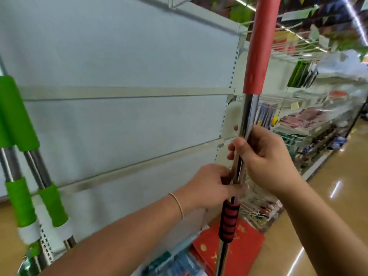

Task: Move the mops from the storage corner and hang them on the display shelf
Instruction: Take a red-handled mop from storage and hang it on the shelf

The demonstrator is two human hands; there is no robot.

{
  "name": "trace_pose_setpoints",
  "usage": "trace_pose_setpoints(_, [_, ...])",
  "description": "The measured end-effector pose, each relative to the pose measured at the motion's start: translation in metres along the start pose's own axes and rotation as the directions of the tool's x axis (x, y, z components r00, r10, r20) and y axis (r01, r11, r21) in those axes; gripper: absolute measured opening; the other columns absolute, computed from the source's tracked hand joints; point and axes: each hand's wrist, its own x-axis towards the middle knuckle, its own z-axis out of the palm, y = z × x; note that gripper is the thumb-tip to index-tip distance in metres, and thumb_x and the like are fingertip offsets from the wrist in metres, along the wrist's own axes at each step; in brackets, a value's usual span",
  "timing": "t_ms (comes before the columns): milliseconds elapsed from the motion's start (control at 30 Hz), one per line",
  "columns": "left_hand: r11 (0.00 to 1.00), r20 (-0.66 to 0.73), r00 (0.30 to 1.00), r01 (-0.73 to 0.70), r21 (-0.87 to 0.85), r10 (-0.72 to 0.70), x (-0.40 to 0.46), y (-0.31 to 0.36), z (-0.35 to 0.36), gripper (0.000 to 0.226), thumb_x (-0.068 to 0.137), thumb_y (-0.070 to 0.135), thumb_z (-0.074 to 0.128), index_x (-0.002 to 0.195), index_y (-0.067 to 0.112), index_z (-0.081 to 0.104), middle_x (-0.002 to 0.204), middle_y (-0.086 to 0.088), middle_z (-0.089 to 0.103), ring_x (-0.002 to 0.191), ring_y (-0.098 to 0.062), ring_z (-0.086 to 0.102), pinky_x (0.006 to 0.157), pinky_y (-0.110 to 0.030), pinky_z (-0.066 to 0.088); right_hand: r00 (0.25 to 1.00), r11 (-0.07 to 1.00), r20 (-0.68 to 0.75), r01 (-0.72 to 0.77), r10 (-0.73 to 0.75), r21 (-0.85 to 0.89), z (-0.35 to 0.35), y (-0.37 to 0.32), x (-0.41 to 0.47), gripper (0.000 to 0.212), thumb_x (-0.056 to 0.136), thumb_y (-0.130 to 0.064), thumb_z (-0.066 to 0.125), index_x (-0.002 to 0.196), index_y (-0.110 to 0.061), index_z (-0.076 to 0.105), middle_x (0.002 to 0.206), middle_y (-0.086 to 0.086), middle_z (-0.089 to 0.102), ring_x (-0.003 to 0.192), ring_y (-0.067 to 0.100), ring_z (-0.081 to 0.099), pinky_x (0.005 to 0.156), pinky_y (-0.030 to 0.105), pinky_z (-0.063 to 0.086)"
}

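Note:
A mop pole with a red upper sleeve [258, 48], a chrome shaft and a red-and-black ribbed grip [229, 222] stands upright before the pale display shelf panel [119, 56]. My right hand [264, 156] grips the chrome shaft. Just below it, my left hand [211, 186] holds the same shaft above the ribbed grip. Two mop poles with green sleeves [18, 116] hang at the far left of the panel. The mop heads are out of view.
Horizontal rails [127, 92] cross the shelf panel. Red mats and packaged goods [229, 253] lie at the shelf's foot. Stocked wire shelves [310, 120] run along the right, beside a glossy tan aisle floor [338, 196].

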Motion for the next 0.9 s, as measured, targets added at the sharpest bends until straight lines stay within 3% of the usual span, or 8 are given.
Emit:
trace_pose_setpoints(133, [0.997,-0.065,0.998,0.01,0.078,-0.005,0.022,0.002,-0.022,0.048,0.085,0.048,0.069,0.065,0.008,0.052,0.061,-0.002,0.043,0.056,-0.016,0.04,0.058,-0.032,0.031,0.997,0.997,0.07,0.041,-0.045,0.06,-0.001,0.0,0.038,0.006,0.098,-0.013,0.055,0.101,-0.01,0.06,0.082,0.003,0.071,0.072,0.012,0.072,0.068,0.033,0.061])
trace_pose_setpoints(367, [0.975,-0.144,0.988,0.089,0.203,-0.06,0.072,0.011,-0.044,0.047,0.087,0.051,0.064,0.064,0.013,0.051,0.057,0.002,0.041,0.052,-0.014,0.039,0.056,-0.032,0.03,0.987,0.982,0.132,0.07,-0.094,0.178,-0.006,0.018,0.098,0.007,0.098,-0.013,0.055,0.103,-0.015,0.06,0.082,0.005,0.072,0.071,0.011,0.072,0.064,0.022,0.059])
trace_pose_setpoints(467, [0.989,-0.219,0.972,0.104,0.102,-0.08,0.097,0.019,-0.049,0.046,0.086,0.046,0.068,0.069,0.003,0.059,0.059,-0.001,0.049,0.055,-0.013,0.046,0.06,-0.031,0.037,0.981,0.976,0.15,0.089,-0.121,0.2,-0.012,0.029,0.126,0.006,0.097,-0.012,0.057,0.101,-0.013,0.062,0.08,0.004,0.073,0.069,0.011,0.072,0.064,0.024,0.06])
trace_pose_setpoints(600, [0.987,-0.362,0.92,0.117,-0.11,-0.15,0.132,0.03,-0.052,0.026,0.082,0.026,0.075,0.077,0.002,0.069,0.069,-0.005,0.063,0.068,-0.013,0.061,0.072,-0.031,0.051,0.963,0.967,0.233,0.077,-0.136,0.245,-0.023,0.042,0.165,0.007,0.097,-0.017,0.059,0.094,-0.014,0.064,0.079,-0.001,0.074,0.07,0.009,0.072,0.062,0.023,0.056])
trace_pose_setpoints(733, [0.979,-0.443,0.876,0.136,-0.154,-0.191,0.16,0.035,-0.054,0.019,0.082,0.021,0.075,0.085,0.003,0.073,0.09,-0.013,0.074,0.089,-0.025,0.072,0.089,-0.042,0.057,0.937,0.939,0.315,0.038,-0.153,0.342,-0.033,0.049,0.2,0.02,0.098,-0.028,0.057,0.093,-0.011,0.067,0.084,0.0,0.076,0.074,0.013,0.074,0.071,0.03,0.06])
trace_pose_setpoints(900, [0.97,-0.47,0.848,0.214,-0.118,-0.244,0.175,0.035,-0.051,0.013,0.081,0.022,0.075,0.084,0.01,0.075,0.087,-0.007,0.075,0.09,-0.024,0.072,0.093,-0.044,0.055,0.914,0.87,0.273,0.146,-0.301,0.47,-0.046,0.035,0.241,0.028,0.098,-0.039,0.055,0.097,-0.015,0.069,0.09,-0.003,0.077,0.085,0.007,0.073,0.079,0.028,0.055])
